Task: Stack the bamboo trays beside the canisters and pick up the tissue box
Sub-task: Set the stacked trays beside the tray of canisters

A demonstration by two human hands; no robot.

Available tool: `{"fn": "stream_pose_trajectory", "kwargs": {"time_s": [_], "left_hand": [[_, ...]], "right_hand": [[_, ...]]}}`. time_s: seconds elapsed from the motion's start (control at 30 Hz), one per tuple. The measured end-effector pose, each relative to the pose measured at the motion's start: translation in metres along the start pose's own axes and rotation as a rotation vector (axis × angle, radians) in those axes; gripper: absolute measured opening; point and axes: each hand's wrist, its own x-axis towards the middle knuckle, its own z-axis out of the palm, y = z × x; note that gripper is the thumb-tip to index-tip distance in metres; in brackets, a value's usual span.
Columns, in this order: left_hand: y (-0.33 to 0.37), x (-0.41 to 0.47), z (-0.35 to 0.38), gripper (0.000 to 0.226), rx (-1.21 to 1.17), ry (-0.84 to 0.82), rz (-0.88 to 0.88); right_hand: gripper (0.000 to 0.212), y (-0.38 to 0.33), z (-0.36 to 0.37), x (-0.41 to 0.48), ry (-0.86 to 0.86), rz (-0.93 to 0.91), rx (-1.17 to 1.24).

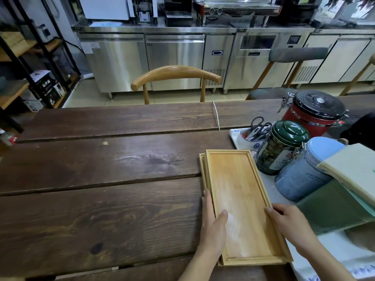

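A stack of bamboo trays (241, 191) lies on the dark wooden table (101, 179), just left of the canisters. The top tray sits slightly askew, so lower tray edges show at the left. My left hand (213, 224) grips the stack's left edge, thumb inside the top tray. My right hand (290, 224) holds the right edge. Beside the trays stand a green canister (282, 147), a blue canister (304, 171) and a red canister (312, 114). A green tissue box (334, 207) with tan tissues on top lies at the right.
A white bowl with scissors (256, 130) sits behind the trays on a white tray. A wooden chair (176, 76) stands at the table's far side. Steel counters line the back wall, and shelves stand at the left.
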Motion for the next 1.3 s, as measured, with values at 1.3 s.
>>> {"fn": "stream_pose_trajectory", "kwargs": {"time_s": [1.3], "left_hand": [[0.055,0.045,-0.018,0.064,-0.176,0.011,-0.049]], "right_hand": [[0.037,-0.047,0.007,0.057,-0.236,0.060,0.561]]}}
